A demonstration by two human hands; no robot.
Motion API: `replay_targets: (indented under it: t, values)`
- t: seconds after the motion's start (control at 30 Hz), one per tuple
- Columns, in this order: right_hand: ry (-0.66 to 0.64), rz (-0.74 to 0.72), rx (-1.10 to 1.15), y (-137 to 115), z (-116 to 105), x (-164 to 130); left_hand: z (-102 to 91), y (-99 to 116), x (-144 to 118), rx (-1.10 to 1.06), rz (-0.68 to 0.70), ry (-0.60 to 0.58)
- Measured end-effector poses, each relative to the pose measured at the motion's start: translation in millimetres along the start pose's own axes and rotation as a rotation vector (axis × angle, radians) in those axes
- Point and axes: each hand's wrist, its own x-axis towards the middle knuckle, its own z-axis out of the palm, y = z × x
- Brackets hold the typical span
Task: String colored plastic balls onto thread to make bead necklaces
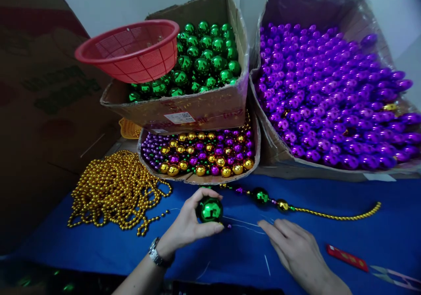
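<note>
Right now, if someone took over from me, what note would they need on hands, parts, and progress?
Left hand: grips a green ball over the blue table.
Right hand: flat on the table, fingers at the thin thread, holding nothing.
Strand: gold beads, then gold, green and purple balls, lying past the hands.
Supplies: green box, purple box, mixed tray, gold bead pile.
Done: part strung. Left: held ball not yet on the strand.

Green ball [210,209] at lower centre was glossy, mirror-like; gold bead strands [115,193] at left metallic-shiny; boxes [197,108] matt cardboard; red basket [131,49] plastic mesh; blue table cover [378,238] matt cloth.
</note>
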Motion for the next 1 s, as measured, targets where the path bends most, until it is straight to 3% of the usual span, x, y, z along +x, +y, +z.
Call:
replay_targets:
  t: [0.17, 0.4, 0.63, 0.8, 1.0]
  values:
    - [0.011, 0.035, 0.12, -6, 9, -6, 8.8, -8, 5, -0.281, -0.071, 0.043]
    - [0.004, 0.094, 0.24, -19, 15, -6, 34.0, -12, 6, -0.669, -0.08, 0.0]
    - [-0.022, 0.157, 0.417, -33, 22, 2, 53.0, -15, 5, -0.709, -0.068, 0.02]
    - [0.037, 0.178, 0.453, -34, 23, 8, 59.5, -14, 5, -0.649, -0.071, -0.009]
    - [0.067, 0.264, 0.565, -31, 23, 2, 44.5, 2, 9, -0.504, 0.029, -0.134]
